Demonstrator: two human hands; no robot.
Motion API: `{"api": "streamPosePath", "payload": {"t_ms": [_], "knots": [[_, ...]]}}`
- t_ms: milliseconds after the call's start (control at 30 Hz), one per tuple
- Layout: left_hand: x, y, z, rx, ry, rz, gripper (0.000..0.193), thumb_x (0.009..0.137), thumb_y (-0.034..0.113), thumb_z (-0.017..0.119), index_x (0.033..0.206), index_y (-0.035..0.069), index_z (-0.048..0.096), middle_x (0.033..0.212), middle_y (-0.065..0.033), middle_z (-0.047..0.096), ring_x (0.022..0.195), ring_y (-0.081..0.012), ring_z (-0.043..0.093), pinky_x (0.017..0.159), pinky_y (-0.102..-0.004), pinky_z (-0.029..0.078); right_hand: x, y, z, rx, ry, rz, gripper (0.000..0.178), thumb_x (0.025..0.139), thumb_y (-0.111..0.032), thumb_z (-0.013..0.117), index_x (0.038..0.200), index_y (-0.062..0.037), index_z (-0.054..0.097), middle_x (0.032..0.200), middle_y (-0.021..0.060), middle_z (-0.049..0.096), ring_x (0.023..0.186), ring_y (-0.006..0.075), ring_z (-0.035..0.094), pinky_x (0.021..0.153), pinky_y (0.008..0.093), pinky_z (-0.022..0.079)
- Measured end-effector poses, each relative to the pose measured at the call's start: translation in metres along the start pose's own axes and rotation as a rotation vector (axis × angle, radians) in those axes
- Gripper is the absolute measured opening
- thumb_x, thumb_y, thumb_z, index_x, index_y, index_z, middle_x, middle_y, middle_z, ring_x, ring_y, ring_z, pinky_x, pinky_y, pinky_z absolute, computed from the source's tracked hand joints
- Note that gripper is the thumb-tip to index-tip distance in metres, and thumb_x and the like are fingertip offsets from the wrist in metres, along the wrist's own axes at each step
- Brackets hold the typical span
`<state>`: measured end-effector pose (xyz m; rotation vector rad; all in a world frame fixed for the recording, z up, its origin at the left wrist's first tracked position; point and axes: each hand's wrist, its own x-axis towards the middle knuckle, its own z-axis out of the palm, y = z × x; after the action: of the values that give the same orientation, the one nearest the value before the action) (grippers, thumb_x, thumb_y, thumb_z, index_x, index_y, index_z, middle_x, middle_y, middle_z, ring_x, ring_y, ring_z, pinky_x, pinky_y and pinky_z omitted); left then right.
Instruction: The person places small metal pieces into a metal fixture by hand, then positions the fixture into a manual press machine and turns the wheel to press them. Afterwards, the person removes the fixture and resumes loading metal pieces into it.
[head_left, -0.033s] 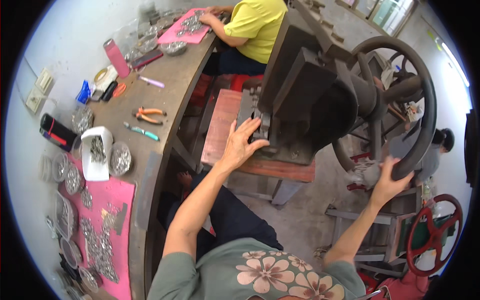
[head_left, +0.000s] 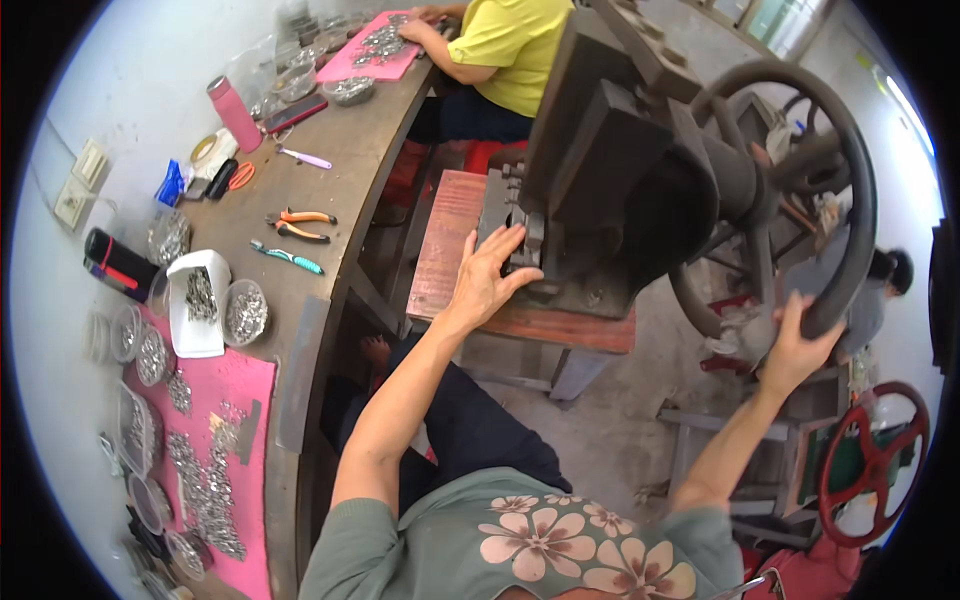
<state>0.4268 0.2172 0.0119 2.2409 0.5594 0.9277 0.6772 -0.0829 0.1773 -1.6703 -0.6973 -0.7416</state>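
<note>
- The left hand point(head_left: 490, 278) is resting at the base of the dark metal press point(head_left: 640, 170), its fingers extended and its thumb spread apart.
- Its fingertips are lying against the small metal tooling block point(head_left: 535, 235); they are partly hidden, so whether a small piece is sitting under them I cannot tell.
- The right hand point(head_left: 800, 345) is curling around the lower rim of the dark handwheel point(head_left: 858, 200), gripping it at the press's right side.
- The press is standing on a reddish wooden stand point(head_left: 437, 235) in front of the person.
- On the workbench point(head_left: 355, 150) to the left, orange-handled pliers point(head_left: 310, 216) are lying near a teal-handled tool point(head_left: 290, 258).
- Nearer the wall, a white tray point(head_left: 198, 342) is holding small metal pieces; more silvery pieces point(head_left: 210, 490) are lying scattered over a pink mat point(head_left: 255, 385).
- At the bench's far end, a co-worker in a yellow shirt point(head_left: 515, 55) is keeping both hands at another pink mat point(head_left: 400, 68).
</note>
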Motion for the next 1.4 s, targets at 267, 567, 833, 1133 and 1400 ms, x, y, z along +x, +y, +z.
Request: {"api": "streamPosePath", "payload": {"t_ms": [267,567,833,1133,1400], "knots": [[0.004,-0.028,-0.024,-0.442,0.108,-0.166,0.043,0.098,0.016,0.064,0.137,0.000,0.060,0.131,-0.0170,0.067,0.127,-0.0246,0.060,0.112,-0.0397,0.040,0.152,-0.082,0.006,-0.159,-0.496,-0.010,0.070,0.094,-0.032,0.070,0.150,-0.0007,0.040,0.092,0.0075,0.062,0.073,0.0119,0.059,0.066,0.0260,0.048],[0.093,-0.096,0.020,-0.465,-0.163,-0.048,0.078,0.088,-0.010,0.052,0.160,0.015,0.032,0.122,-0.0083,0.061,0.111,-0.0179,0.059,0.092,-0.0310,0.050,0.217,-0.073,0.052,-0.177,-0.627,-0.234,0.068,0.094,-0.025,0.067,0.154,-0.0090,0.040,0.113,0.0166,0.063,0.092,0.0184,0.065,0.075,0.0282,0.053],[0.071,-0.044,-0.043,-0.154,-0.229,0.012,0.063,0.066,0.035,0.093,0.118,0.007,0.070,0.117,-0.0144,0.051,0.112,-0.0322,0.053,0.097,-0.0408,0.046,0.232,-0.074,0.047,-0.218,-0.649,-0.156,0.069,0.095,-0.026,0.067,0.155,-0.0099,0.037,0.120,0.0164,0.059,0.099,0.0215,0.065,0.081,0.0300,0.054],[0.030,-0.009,-0.022,0.228,0.039,0.312,0.030,0.080,0.029,0.078,0.099,0.007,0.071,0.099,-0.0097,0.062,0.109,-0.0321,0.054,0.102,-0.0473,0.035,0.202,-0.078,0.040,-0.328,-0.269,-0.453,0.056,0.096,-0.017,0.064,0.149,-0.0122,0.048,0.124,0.0151,0.063,0.108,0.0269,0.063,0.094,0.0374,0.050],[-0.118,0.027,-0.094,0.224,0.395,-0.046,0.025,0.080,0.024,0.079,0.097,0.008,0.069,0.094,-0.0071,0.064,0.098,-0.0291,0.058,0.094,-0.0435,0.039,-0.059,-0.146,0.087,0.476,-1.134,-0.657,0.053,0.078,-0.009,0.082,0.127,-0.0023,0.062,0.125,0.0179,0.063,0.115,0.0332,0.064,0.097,0.0398,0.052]]}}
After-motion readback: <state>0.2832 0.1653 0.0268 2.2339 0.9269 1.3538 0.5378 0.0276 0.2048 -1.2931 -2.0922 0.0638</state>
